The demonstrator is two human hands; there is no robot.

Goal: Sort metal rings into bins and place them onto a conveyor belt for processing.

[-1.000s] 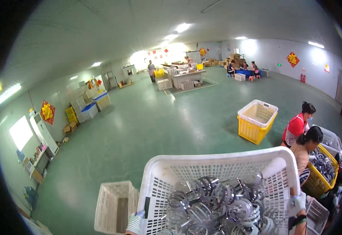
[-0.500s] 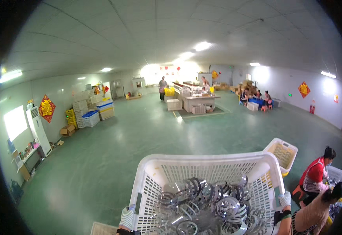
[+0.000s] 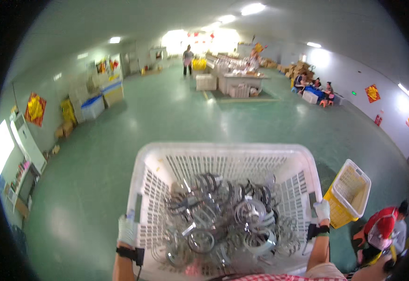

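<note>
I carry a large white slotted plastic crate (image 3: 223, 154) in front of me, above a green floor. Inside lies a heap of several shiny metal rings and clamp-like parts (image 3: 223, 215). My left hand (image 3: 127, 230), in a white glove with a dark wrist strap, grips the crate's left rim. On the right rim, my right hand (image 3: 321, 210) is gloved too and grips the edge. Both forearms come up from the lower edge.
A yellow crate (image 3: 349, 194) stands on the floor at the right, with a person in red (image 3: 378, 229) crouched beside it. Farther off are tables (image 3: 237, 82), stacked boxes (image 3: 94, 105), a standing person (image 3: 187, 60) and seated people (image 3: 314, 86).
The view has turned and lifted toward the far hall. The yellow crate and the people at the right slid toward the right edge. My hands keep their hold on the crate.
</note>
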